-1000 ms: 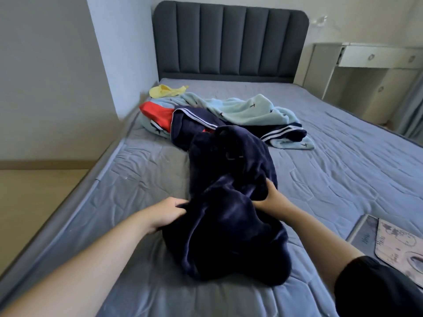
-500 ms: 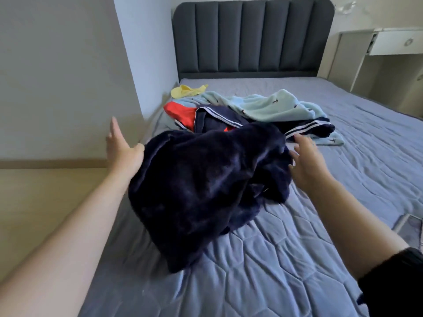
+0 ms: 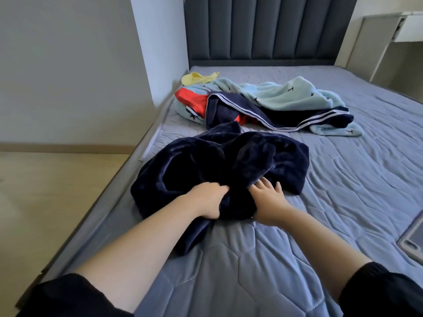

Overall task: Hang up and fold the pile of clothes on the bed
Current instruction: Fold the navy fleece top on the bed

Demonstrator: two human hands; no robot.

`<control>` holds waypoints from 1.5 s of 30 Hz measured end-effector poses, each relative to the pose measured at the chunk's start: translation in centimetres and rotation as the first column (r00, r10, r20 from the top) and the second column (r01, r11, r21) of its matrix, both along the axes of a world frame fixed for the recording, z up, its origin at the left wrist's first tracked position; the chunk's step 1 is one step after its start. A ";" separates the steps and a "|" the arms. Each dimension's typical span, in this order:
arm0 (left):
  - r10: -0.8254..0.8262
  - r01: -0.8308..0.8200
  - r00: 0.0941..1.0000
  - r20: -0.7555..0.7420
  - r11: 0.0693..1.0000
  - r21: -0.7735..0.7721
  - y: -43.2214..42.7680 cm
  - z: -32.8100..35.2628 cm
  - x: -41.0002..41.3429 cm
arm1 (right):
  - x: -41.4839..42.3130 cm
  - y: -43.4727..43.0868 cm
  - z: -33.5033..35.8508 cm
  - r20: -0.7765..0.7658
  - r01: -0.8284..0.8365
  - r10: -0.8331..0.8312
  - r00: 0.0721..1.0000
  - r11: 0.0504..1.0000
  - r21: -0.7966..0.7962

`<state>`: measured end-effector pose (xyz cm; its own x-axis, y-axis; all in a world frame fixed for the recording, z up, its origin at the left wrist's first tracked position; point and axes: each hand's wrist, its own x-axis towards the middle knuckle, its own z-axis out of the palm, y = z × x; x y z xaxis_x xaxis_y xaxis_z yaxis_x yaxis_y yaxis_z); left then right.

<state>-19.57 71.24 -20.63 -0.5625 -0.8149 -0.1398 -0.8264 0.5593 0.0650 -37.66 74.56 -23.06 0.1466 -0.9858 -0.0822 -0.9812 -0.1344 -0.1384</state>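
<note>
Two hands work on one dark navy fleece [image 3: 251, 156], which lies crumpled on the near-left part of the bed [image 3: 343, 179], close to its left edge. The left hand [image 3: 207, 200] has its fingers curled into the near edge of the fleece and grips a bunch of it. The right hand [image 3: 269, 202] lies just right of that bunch with its fingers [image 3: 263, 183] fairly straight and spread, resting flat on the fleece. A fold of cloth hides its thumb, so I cannot tell whether the thumb pinches anything. Both arms are bare up to two black sleeves, one at the near left [image 3: 68, 296] and one at the near right [image 3: 384, 291]. Farther up the bed, just beyond the fleece, lies the pile, in which four pieces can be told apart. One is a yellow piece [image 3: 196, 77] at the far left, and one is a light blue cloth [image 3: 286, 94] with small dark marks, spread across the far side. There is also one red piece [image 3: 192, 101] on the left, and one navy garment [image 3: 229, 110] with white stripes lying over the red and the blue. Whether the blue showing at the pile's edges is the same cloth cannot be told. One dark padded headboard [image 3: 263, 28] stands at the far end, with one white desk [image 3: 389, 37] to its right. One flat grey thing [image 3: 414, 241] lies at the bed's near-right edge, cut off by the frame. A pale wall [image 3: 68, 65] and a light floor [image 3: 45, 202] fill the left.
</note>
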 end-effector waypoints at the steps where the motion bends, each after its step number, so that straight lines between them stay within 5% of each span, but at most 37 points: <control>1: 0.046 -0.045 0.981 -0.189 0.999 0.007 -0.2 0.7 0.0 | 0.0 0.1 -0.2 -0.021 0.026 -0.027 0.999 0.997 -0.066; 2: 0.125 -0.095 0.911 -0.394 0.991 0.096 -0.4 1.4 0.2 | 0.0 0.2 0.0 0.042 0.063 -0.057 0.997 0.986 -0.156; 4: 0.320 -0.034 0.591 -0.740 0.927 0.374 -0.5 3.4 0.6 | -0.3 0.0 2.0 0.494 0.246 -0.093 0.865 0.935 -0.255; 5: 0.426 0.055 0.410 -0.807 0.871 0.488 -0.6 4.3 0.9 | -0.7 -0.1 3.7 0.751 0.314 -0.083 0.655 0.934 -0.170; 7: 0.571 0.196 0.215 -0.792 0.769 0.608 -0.8 5.0 1.1 | -2.2 -0.3 7.1 0.960 0.248 -0.076 0.268 0.969 0.007; 9: 0.533 0.130 0.256 -0.807 0.808 0.575 -1.3 4.9 0.9 | -3.9 -0.6 9.4 0.979 0.139 -0.122 0.162 0.985 0.099; 12: 0.362 -0.358 0.593 -0.720 0.919 0.167 -2.1 4.1 0.8 | -5.1 -1.0 8.7 0.861 0.441 -0.223 0.457 0.898 -0.002; 14: 0.222 -0.402 0.742 -0.632 0.902 -0.156 -1.9 4.0 0.6 | -5.6 -0.9 6.5 0.693 0.617 -0.328 0.641 0.758 -0.211; 15: 0.170 -0.340 0.761 -0.626 0.926 -0.162 -1.6 4.2 0.4 | -5.7 -0.8 5.6 0.611 0.600 -0.342 0.714 0.749 -0.281; 17: 0.208 -0.183 0.790 -0.577 0.978 0.102 -0.8 4.6 -0.5 | -5.5 -0.7 4.3 0.486 0.514 -0.320 0.813 0.787 -0.342; 20: 0.160 -0.058 0.967 -0.197 0.895 0.443 0.2 4.5 -2.1 | -5.1 -0.8 4.3 0.485 0.474 -0.298 0.822 0.830 -0.293; 22: 0.088 -0.059 0.995 -0.038 0.876 0.479 0.8 3.9 -2.8 | -5.3 -1.3 4.7 0.599 0.403 -0.230 0.767 0.899 -0.170; 25: 0.061 -0.036 0.997 -0.050 0.920 0.390 1.0 3.3 -3.4 | -5.5 -1.3 5.5 0.672 0.132 -0.111 0.732 0.991 0.021; 28: 0.171 -0.140 0.953 -0.249 0.981 0.135 -0.1 4.0 -2.4 | -5.6 -1.1 4.8 0.358 0.030 -0.053 0.932 0.997 0.069; 30: 0.364 -0.343 0.760 -0.538 0.928 0.144 -1.6 4.2 -0.8 | -5.4 -0.9 4.1 0.251 0.093 -0.094 0.963 0.996 0.014; 32: 0.472 -0.418 0.515 -0.716 0.867 0.271 -2.6 4.3 0.7 | -5.1 -0.8 3.8 0.408 0.187 -0.099 0.907 0.965 -0.181; 33: 0.487 -0.441 0.481 -0.729 0.853 0.279 -2.8 4.5 1.2 | -4.9 -0.7 4.0 0.518 0.266 -0.099 0.850 0.929 -0.258; 35: 0.467 -0.470 0.556 -0.688 0.859 0.204 -3.0 4.9 1.9 | -5.1 -1.1 4.5 0.764 0.450 -0.114 0.635 0.858 -0.246; 38: 0.434 -0.387 0.756 -0.490 0.900 0.200 -3.2 5.7 2.4 | -5.6 -2.1 5.4 0.952 0.569 -0.250 0.179 0.815 0.107; 40: 0.462 -0.285 0.731 -0.502 0.876 0.390 -3.2 6.0 3.0 | -5.9 -2.4 5.3 0.933 0.495 -0.342 0.108 0.833 0.248; 42: 0.565 -0.010 0.508 -0.650 0.759 0.651 -3.0 6.0 3.8 | -6.1 -2.1 4.9 0.942 0.367 -0.336 0.007 0.877 0.310; 44: 0.613 0.311 0.363 -0.702 0.631 0.711 -2.9 5.5 5.1 | -7.3 -1.2 4.8 0.942 0.173 -0.326 -0.077 0.926 0.335; 45: 0.578 0.430 0.367 -0.729 0.590 0.684 -2.7 5.4 5.8 | -7.9 -0.6 4.9 0.940 0.023 -0.339 -0.043 0.940 0.340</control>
